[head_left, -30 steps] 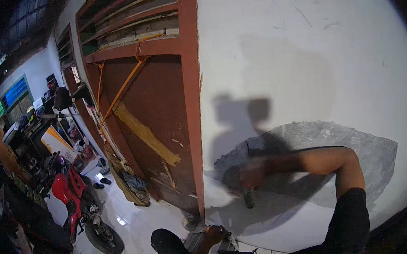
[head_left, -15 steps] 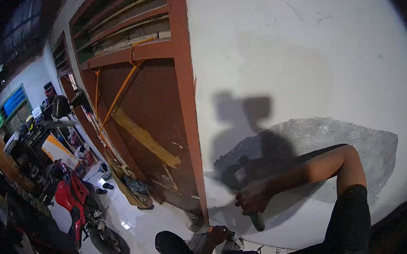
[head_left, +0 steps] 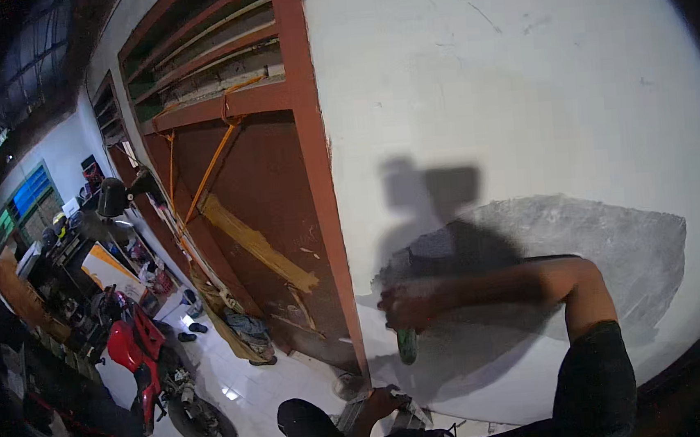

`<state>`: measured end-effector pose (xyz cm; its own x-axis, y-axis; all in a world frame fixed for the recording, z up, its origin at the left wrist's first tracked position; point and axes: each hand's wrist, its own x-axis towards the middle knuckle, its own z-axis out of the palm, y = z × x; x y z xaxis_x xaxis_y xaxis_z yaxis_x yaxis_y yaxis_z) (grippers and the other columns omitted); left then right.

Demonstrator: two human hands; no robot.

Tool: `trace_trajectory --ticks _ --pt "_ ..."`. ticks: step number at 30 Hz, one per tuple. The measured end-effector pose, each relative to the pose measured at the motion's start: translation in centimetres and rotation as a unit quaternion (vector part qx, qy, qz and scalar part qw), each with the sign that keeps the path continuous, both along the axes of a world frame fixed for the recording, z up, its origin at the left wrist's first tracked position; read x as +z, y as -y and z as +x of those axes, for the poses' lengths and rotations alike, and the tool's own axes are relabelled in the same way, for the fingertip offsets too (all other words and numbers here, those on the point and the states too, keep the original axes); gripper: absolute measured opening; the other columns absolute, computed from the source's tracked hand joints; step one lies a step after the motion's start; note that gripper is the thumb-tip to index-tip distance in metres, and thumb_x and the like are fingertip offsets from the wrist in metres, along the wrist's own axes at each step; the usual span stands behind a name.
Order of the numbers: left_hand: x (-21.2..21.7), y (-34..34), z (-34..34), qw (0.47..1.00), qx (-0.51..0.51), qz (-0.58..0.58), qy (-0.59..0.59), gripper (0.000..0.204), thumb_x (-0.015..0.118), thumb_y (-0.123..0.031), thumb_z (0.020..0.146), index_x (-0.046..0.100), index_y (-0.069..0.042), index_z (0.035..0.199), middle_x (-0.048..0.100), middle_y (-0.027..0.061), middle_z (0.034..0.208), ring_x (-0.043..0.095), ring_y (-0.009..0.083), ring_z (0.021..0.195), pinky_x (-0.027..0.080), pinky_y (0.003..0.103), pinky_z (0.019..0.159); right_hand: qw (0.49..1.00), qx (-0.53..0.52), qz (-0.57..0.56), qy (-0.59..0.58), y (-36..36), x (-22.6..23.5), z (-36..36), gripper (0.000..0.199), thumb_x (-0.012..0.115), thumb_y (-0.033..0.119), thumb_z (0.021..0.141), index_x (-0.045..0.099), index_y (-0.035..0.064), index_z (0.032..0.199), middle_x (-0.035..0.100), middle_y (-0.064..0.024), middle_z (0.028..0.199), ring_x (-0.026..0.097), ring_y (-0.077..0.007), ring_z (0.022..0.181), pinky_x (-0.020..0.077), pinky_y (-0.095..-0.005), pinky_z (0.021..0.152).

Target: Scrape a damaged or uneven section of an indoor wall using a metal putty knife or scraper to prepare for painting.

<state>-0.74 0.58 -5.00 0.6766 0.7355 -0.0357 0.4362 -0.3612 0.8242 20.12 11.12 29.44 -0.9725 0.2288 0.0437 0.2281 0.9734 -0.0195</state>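
Green handle [head_left: 408, 348] has risen, jutting below right fingers [head_left: 386, 304].

tbh I'm not making out any readable text here; no label, number or sign is coming through clearly enough to read.
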Motion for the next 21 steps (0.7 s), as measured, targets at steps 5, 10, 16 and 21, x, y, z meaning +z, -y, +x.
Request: trace_trajectory --ticks 5,10,16,21 --pt "10.0 0.7 -0.2 0.928 0.083 -0.125 0.342 0.077 0.071 -0.030 0.068 0.027 -0.001 0.124 0.033 0.0176 0.125 0.031 0.0265 0.118 0.027 0.038 0.095 0.971 -0.183 -0.134 -0.073 7.5 -7.3 -2.2 0.042 0.065 0.022 0.061 0.056 0.0067 0.099 0.057 -0.0135 0.091 0.054 -0.0286 0.087 0.0423 -0.0386 0.074" --pt "18.4 2.7 2.0 0.925 0.170 -0.083 0.331 0.058 0.065 -0.022 0.075 0.036 0.000 0.120 0.042 0.0152 0.117 0.040 0.0236 0.109 0.031 0.035 0.091 0.863 -0.289 -0.234 -0.341 10.9 -14.7 -5.8 0.052 0.061 0.022 0.069 0.044 0.0012 0.114 0.056 -0.0206 0.089 0.055 -0.0369 0.079 0.0440 -0.0410 0.069" --pt "26.6 2.1 5.4 0.872 0.347 -0.120 0.323 0.021 0.060 -0.017 0.079 0.056 0.001 0.088 0.057 0.0063 0.076 0.052 0.0142 0.072 0.041 0.027 0.065 0.761 -0.436 -0.256 -0.406 13.8 -14.1 -6.1 0.054 0.059 0.018 0.072 0.038 0.0014 0.118 0.044 -0.0234 0.115 0.046 -0.0392 0.101 0.0383 -0.0423 0.085" --pt "27.2 -0.6 6.0 0.915 0.215 -0.034 0.340 0.022 0.063 -0.006 0.074 0.046 0.000 0.061 0.049 0.0029 0.056 0.048 0.0113 0.053 0.037 0.026 0.051 0.782 -0.415 -0.139 -0.443 15.4 -12.2 0.2 0.044 0.064 0.020 0.070 0.046 0.0014 0.105 0.049 -0.0189 0.104 0.050 -0.0325 0.094 0.0391 -0.0390 0.081"
